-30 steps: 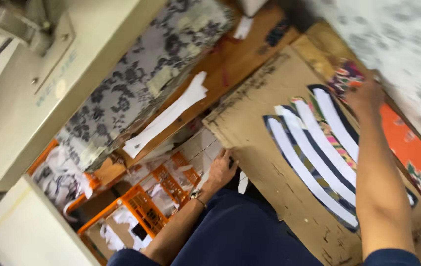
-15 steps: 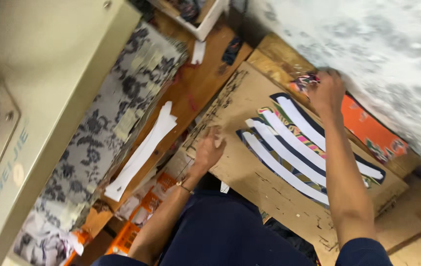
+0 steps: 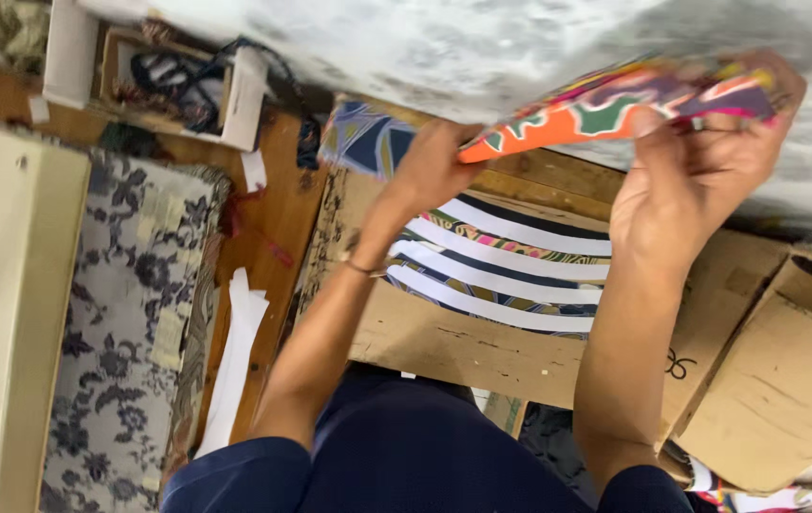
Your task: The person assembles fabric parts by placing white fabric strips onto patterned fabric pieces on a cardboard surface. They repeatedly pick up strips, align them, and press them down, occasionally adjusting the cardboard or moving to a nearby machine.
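Both of my hands hold up a long strip of bright patterned fabric (image 3: 605,109) in orange, green and purple. My left hand (image 3: 430,166) grips its left end, and my right hand (image 3: 700,166) pinches its right end. Below the hands, several white strips (image 3: 510,271) lie side by side on patterned cloth on a sheet of brown cardboard (image 3: 444,342). Another blue patterned cloth piece (image 3: 368,138) lies just behind my left hand.
A floral grey fabric (image 3: 126,313) covers the surface at the left, next to a cream machine body (image 3: 2,304). White paper strips (image 3: 235,351) lie on the wooden table. A small open box (image 3: 169,81) stands at the back. A cardboard box (image 3: 786,380) sits at right.
My left hand left the cardboard's near edge and rose to the fabric strip. My right hand lifted that strip off the cardboard. The camera view has swung to the right.
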